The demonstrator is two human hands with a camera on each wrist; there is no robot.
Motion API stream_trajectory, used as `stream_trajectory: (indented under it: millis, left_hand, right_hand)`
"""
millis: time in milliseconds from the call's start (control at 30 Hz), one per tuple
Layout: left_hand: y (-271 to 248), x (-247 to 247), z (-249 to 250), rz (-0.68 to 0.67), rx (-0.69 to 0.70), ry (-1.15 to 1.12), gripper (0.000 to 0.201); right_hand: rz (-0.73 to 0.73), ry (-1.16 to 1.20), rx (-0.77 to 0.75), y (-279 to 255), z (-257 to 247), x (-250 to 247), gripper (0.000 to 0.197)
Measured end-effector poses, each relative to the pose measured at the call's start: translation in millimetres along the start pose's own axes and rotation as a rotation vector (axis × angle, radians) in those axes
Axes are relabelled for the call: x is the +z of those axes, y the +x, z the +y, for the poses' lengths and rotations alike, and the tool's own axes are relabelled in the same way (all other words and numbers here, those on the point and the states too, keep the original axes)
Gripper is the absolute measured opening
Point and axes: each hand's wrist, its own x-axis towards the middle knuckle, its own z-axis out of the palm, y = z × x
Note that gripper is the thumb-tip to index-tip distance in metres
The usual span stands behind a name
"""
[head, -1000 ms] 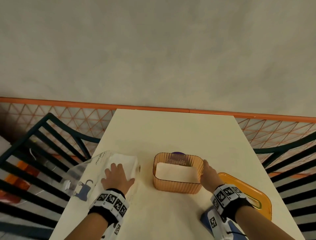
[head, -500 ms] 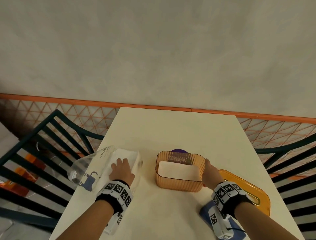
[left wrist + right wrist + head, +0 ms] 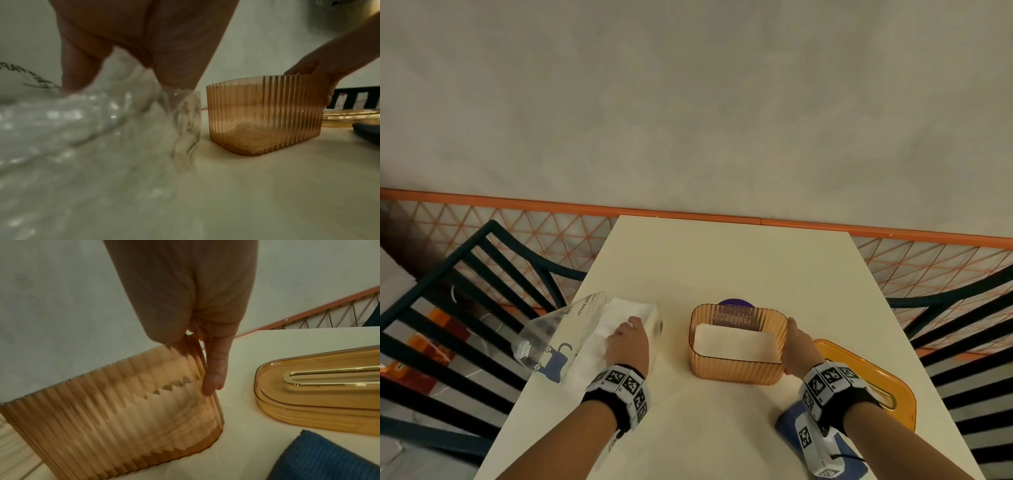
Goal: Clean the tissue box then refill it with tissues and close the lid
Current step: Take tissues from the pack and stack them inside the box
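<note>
One ribbed amber tissue box (image 3: 736, 366) stands open-topped near the middle of the desk (image 3: 722, 267), with one flat white layer of tissues (image 3: 734, 342) lying low inside it. One amber lid (image 3: 873, 377) with a gold-rimmed slot lies flat on the desk to the right of the box, apart from it. One clear plastic tissue pack (image 3: 592, 339), printed with a blue cat and black lettering, lies on the desk's left edge, well left of the box. One blue knitted cloth (image 3: 329, 457) lies at the near right, just in front of the lid. Two dark slatted chairs flank the desk, one per side.

A purple round thing (image 3: 734, 303) behind the box shows only as a sliver above the far rim; what it is cannot be told. The cloth is mostly covered by the right forearm in the head view, and the lid is partly covered by the wrist. The pack's lettering is cut off and blurred in the left wrist view.

The right hand (image 3: 796, 346) grips the box's right end wall, thumb inside the rim and fingers (image 3: 214, 369) down the outside. The left hand (image 3: 628, 342) sits on top of the pack, its fingers pinching up a fold of the white tissue and wrapper (image 3: 115, 84); the box stands to its right, not touching it.
</note>
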Motion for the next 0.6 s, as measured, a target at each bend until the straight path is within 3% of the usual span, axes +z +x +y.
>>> stream_trajectory:
  millis: [167,300,467,533,600]
  left_hand:
    - [-3,-9,-6,-0.045,-0.053,-0.12,0.039]
    - [-2,-20,-22,-0.035,-0.057,-0.217,0.033]
    - [-4,-46,-41,0.04,-0.07,-0.249,0.035]
    - [-6,-63,-47,0.085,-0.062,-0.284,0.034]
    - [-12,-88,-51,0.149,-0.037,-0.379,0.026]
  right_hand:
    - [-0.003,0.021,-0.008,1,1,-1,0.054]
    - [-0.008,0.02,-0.014,1,2,-1,0.056]
    - [-0.059,0.058,-0.028,-1,2,-8,0.05]
    - [-0.095,0.026,-0.051,-5,1,-20,0.056]
    - [-0.011,0.033,-0.105,-11,-5,-39,0.065]
